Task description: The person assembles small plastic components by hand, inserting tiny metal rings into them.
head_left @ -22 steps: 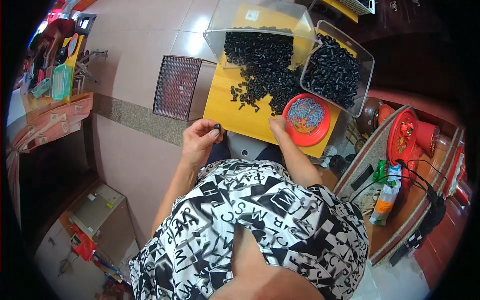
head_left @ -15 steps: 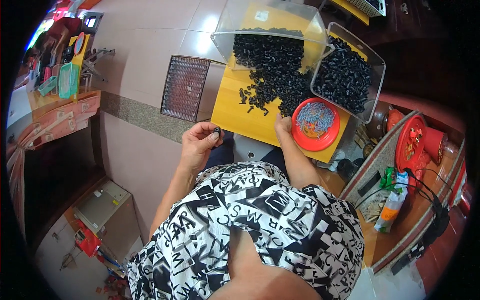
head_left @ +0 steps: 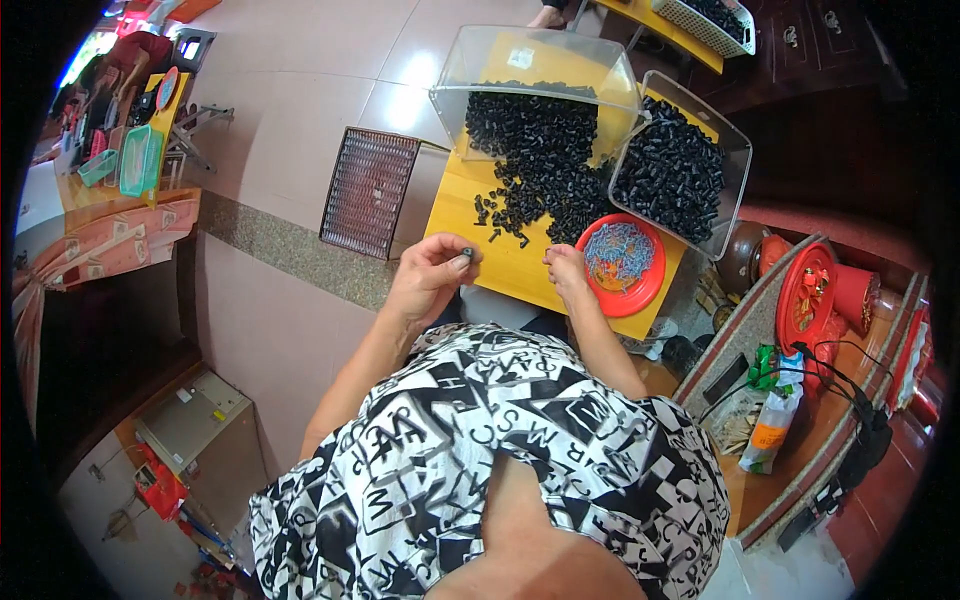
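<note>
My left hand (head_left: 432,278) pinches a small black plastic piece (head_left: 467,253) between thumb and fingers, off the near left edge of the yellow table (head_left: 462,180). To its right, my right hand (head_left: 567,272) is closed in a pinch; whatever its fingertips hold is too small to make out. Close beside that hand stands a red plate (head_left: 655,283) with a heap of thin silvery screws (head_left: 620,252). Many loose black plastic pieces (head_left: 545,175) are spread over the table, spilling from a clear bin (head_left: 625,85) that lies tipped toward me.
A second clear bin (head_left: 745,165) full of black pieces stands at the table's right. On the floor to the left sits a wire-like rack (head_left: 368,195). A stone-edged wooden counter at right carries a red tray (head_left: 806,295) and packets (head_left: 772,430). A person's foot (head_left: 548,17) shows at the top.
My right hand has come away from the plate's edge, a little nearer me, now pinched. My left hand has moved right with the black piece, closer to the right hand. The view has shifted slightly.
</note>
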